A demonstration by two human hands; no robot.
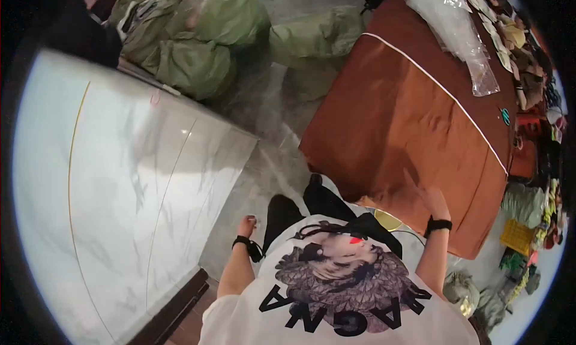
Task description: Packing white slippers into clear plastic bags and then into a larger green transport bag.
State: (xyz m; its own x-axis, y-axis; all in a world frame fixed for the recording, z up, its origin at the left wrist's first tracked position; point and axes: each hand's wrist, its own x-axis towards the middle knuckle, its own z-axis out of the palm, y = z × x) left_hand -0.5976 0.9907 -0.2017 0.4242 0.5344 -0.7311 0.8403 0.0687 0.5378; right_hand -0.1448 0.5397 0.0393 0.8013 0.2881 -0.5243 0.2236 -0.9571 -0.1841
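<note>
My right hand [431, 197] is stretched out flat with its fingers apart, over a brown cloth [360, 120] that covers a table; whether it touches the cloth or hovers just above is hard to tell. Down by my side, beyond the table's left edge, my left hand [247, 226] has its fingers curled in. A small pale spot shows at its fingertips, too small to name. A thin white cord [429, 75] runs slantwise across the cloth. Clear plastic bags [447, 27] lie at the table's far end, and teal-handled scissors [505, 116] rest near its right edge.
A large white marbled surface [126, 165] fills the left side. Bulging green sacks [198, 57] stand on the grey floor [264, 99] at the back. Along the right are a yellow basket [517, 237], a pale plastic bag [524, 204] and heaped cloth pieces [533, 84].
</note>
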